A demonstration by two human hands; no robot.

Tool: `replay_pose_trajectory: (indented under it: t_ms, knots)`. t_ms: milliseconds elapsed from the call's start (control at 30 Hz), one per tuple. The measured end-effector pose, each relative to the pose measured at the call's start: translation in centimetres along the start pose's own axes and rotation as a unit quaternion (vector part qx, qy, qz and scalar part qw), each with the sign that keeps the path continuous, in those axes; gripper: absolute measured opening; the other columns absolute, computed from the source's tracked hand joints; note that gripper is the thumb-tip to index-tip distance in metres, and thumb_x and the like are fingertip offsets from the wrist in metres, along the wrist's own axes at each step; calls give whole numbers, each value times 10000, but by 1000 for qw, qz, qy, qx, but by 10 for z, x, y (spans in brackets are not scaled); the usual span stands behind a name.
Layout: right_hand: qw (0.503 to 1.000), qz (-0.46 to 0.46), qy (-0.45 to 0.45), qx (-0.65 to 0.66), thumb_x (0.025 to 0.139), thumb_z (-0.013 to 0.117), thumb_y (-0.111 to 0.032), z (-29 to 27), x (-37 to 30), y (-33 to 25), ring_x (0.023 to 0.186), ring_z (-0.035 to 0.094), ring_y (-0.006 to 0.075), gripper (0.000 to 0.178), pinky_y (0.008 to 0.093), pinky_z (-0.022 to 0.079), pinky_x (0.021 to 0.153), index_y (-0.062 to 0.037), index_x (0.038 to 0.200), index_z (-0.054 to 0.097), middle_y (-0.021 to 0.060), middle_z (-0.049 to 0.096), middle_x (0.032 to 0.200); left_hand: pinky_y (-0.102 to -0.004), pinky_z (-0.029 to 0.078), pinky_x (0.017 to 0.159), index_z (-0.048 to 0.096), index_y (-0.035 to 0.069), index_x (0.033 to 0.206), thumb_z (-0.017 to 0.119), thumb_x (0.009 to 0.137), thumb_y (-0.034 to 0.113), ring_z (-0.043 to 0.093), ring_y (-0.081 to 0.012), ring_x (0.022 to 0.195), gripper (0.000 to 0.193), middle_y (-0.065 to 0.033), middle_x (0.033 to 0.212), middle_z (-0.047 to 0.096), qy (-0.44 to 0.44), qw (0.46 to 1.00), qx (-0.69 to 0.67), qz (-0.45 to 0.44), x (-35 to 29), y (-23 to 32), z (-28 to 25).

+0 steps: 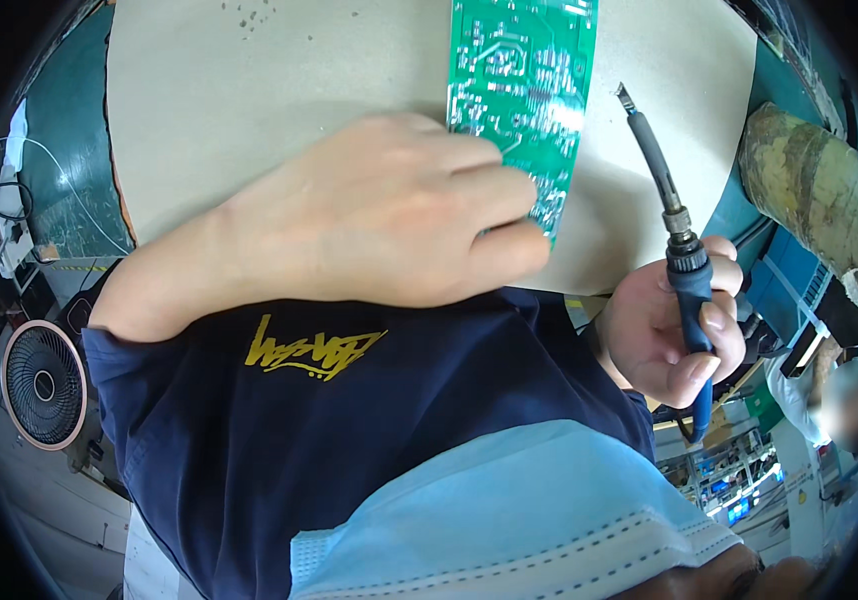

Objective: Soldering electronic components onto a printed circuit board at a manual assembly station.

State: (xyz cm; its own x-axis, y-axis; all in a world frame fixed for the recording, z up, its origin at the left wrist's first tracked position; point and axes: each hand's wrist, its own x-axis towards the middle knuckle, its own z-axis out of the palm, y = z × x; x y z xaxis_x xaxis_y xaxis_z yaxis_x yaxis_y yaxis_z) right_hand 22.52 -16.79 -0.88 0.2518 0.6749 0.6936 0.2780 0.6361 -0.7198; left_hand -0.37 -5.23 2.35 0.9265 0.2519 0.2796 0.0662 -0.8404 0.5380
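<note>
A long green circuit board [524,85] with many small soldered parts lies on a beige sheet [279,110], running up to the upper edge of the view. My left hand [419,210] reaches in from the left and is closed over the board's near part, its knuckles up; the thumb and fingertips are hidden. To the right, my right hand [649,335] grips a soldering iron [691,290] by its dark blue handle. The iron points upward, and its tip is apart from the board, to the right of it.
Green work surface [59,190] shows beside the sheet, with a thin white cable [59,165] on it. A stained tan cylinder [814,180] and a blue box [789,275] stand at the right. A round fan [44,385] is at the left; another person [799,400] is farther off, lower right.
</note>
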Motion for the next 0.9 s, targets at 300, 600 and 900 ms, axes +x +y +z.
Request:
replay_pose_trajectory:
  t_ms: [300,600,900]
  knots:
    - [992,-91,27,-78,961,422,-365,13,-7,0,544,471,202,400,401,393,581,-14,932,611,25,412,578,-347,470,626,667,63,1016,737,832,194,634,-258,733,238,-104,851,652,68,993,-36,-91,18,-27,-30]
    - [991,-96,-2,-93,961,414,-358,14,-8,1,538,457,190,380,389,373,578,-23,944,594,20,402,593,-293,360,592,673,54,804,738,738,21,436,-142,521,98,-17,623,544,189,972,-108,-90,17,-47,-20]
    - [990,-101,-5,-95,963,410,-354,14,-7,3,532,452,187,377,386,366,572,-24,942,591,16,401,590,-298,385,623,688,63,799,750,724,17,473,-155,527,107,-18,621,565,184,979,-74,-55,20,-50,-17]
